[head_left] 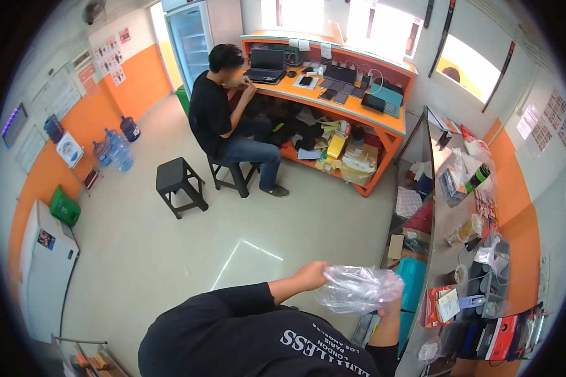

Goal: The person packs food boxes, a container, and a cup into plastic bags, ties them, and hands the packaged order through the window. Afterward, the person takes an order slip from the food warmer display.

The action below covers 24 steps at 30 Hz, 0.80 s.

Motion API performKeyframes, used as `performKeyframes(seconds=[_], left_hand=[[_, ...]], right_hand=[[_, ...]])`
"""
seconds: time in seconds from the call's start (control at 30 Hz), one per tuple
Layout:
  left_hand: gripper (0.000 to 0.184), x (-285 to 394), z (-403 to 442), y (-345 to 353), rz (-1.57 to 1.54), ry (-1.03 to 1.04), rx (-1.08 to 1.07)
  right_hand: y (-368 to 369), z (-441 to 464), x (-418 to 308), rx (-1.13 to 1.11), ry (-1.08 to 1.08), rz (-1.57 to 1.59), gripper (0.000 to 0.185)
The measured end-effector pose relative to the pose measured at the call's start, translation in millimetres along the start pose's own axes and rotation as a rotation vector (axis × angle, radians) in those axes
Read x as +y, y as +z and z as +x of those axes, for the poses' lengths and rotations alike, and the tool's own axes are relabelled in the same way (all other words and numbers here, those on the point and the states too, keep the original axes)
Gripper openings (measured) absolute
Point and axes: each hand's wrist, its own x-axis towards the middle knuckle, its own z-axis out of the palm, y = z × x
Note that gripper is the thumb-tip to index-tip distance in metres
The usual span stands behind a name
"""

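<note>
A crumpled, clear, shiny piece of plastic (357, 289), either a bag or a loose sheet, hangs between the two hands in front of the wearer's black printed top (233, 333). It is above the pale, glossy floor (126, 257) and near the long grey desk (439, 264) on the right.

The left hand (311, 275) has its grip closed on the plastic's left end. The right hand (391, 306) is at the other end, partly covered by film and glare — I cannot tell how firmly its grip is closed.

To handle such plastic well, it would seem best to pinch only the edges, keep a light, even pull from both sides and ease the folds apart; a hard tug could stretch or tear a thin layer. Film like this may cling to itself, so rubbing the layers between thumb and finger should help part them.

The plastic looks thin and slippery, its many creases catching white light. Just below the right end is a smooth, bright teal box (409, 286). On the grey desk stand a rounded see-through cup (466, 231) and a green-and-black cylindrical bottle (478, 178). A square-topped black stool (176, 176) stands well apart on the floor.
</note>
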Motion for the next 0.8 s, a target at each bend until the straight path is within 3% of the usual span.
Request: performKeyframes(seconds=[0.03, 0.07, 0.13, 0.17, 0.23, 0.3, 0.33, 0.4, 0.43, 0.47, 0.53, 0.6, 0.63, 0.7, 0.73, 0.8], left_hand=[[0.018, -2, 4, -5, -0.026, -0.031, 0.185], [0.017, -5, 9, -11, -0.052, -0.062, 0.365], [0.013, -32, 15, -42, -0.086, -0.067, 0.577], [0.015, -52, 18, -47, 0.004, -0.044, 0.546], [0.017, -71, 10, -45, 0.081, -0.013, 0.494], [0.033, -72, 2, -41, 0.017, -0.518, 0.186], [0.033, -66, -7, -31, 0.022, -0.509, 0.167], [0.044, -15, -35, -27, 0.482, -0.251, 0.260], [0.047, 13, -44, -27, 0.636, -0.158, 0.292], [0.048, 52, -44, -24, 0.623, 0.150, 0.400], [0.048, 58, -42, -10, 0.584, 0.464, 0.477], [0.039, 24, -17, 15, 0.205, 0.187, 0.160], [0.028, 17, -10, 5, 0.269, 0.188, 0.142], [0.023, 27, -5, -22, 0.211, 0.194, 0.167], [0.018, 30, -6, -29, 0.153, 0.166, 0.194], [0.019, 30, -7, -31, 0.028, 0.084, 0.183]], right_hand=[[10, -5, -3, -0.170, 0.069, -0.090, 0.015], [8, -3, 2, -0.173, 0.072, -0.089, 0.015], [2, 0, 9, -0.211, -0.225, -0.620, 0.010], [4, 5, 9, 0.006, -0.237, -0.560, 0.012], [-6, 16, 35, 0.086, -0.257, -0.428, 0.014], [-8, 19, 45, 0.179, -0.234, -0.237, 0.011], [-6, 16, 47, 0.216, -0.180, -0.185, 0.012], [6, 17, 58, 0.380, -0.605, -0.770, 0.015], [22, 7, 54, 0.317, -0.565, -0.794, 0.014], [42, -6, 49, 0.250, -0.517, -0.820, 0.014], [74, -25, 52, 0.025, -0.461, -0.799, 0.013], [100, -44, 34, -0.137, -0.343, -0.947, 0.013], [94, -46, 27, -0.117, -0.352, -0.950, 0.013], [84, -48, 19, -0.119, -0.349, -1.430, 0.009], [70, -42, 25, -0.099, -0.337, -1.428, 0.009], [24, -15, 51, 0.101, -0.427, -1.599, 0.013]])
